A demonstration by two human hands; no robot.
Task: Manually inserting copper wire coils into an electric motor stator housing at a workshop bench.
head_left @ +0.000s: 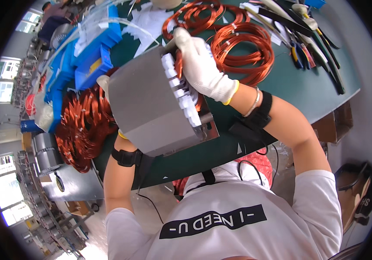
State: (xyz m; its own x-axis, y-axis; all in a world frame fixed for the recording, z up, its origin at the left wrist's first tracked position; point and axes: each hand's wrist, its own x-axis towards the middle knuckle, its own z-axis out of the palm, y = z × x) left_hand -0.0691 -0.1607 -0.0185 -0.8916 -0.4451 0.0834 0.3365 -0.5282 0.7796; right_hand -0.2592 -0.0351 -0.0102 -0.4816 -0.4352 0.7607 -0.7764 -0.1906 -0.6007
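Observation:
A grey metal stator core (pixel 144 95) is lifted at a tilt over the dark green table (pixel 186 162), its slotted end turned to the right. White slot insulation pieces (pixel 180 93) stick out along that end, with some copper winding (pixel 178 65) showing inside. My right hand (pixel 201 67), in a white knitted glove, is closed over the far part of the slotted end. On the opposite side, my left hand (pixel 103 84) supports the core; only a bit of its glove shows, the rest being hidden behind the metal.
Copper wire coils (pixel 244 54) lie at the far right, with more coils (pixel 199 17) behind the core. A heap of copper windings (pixel 81 130) and blue bins (pixel 94 67) stand left. Pliers (pixel 298 56) and other tools lie far right. Cables hang from my black wrist straps (pixel 127 157).

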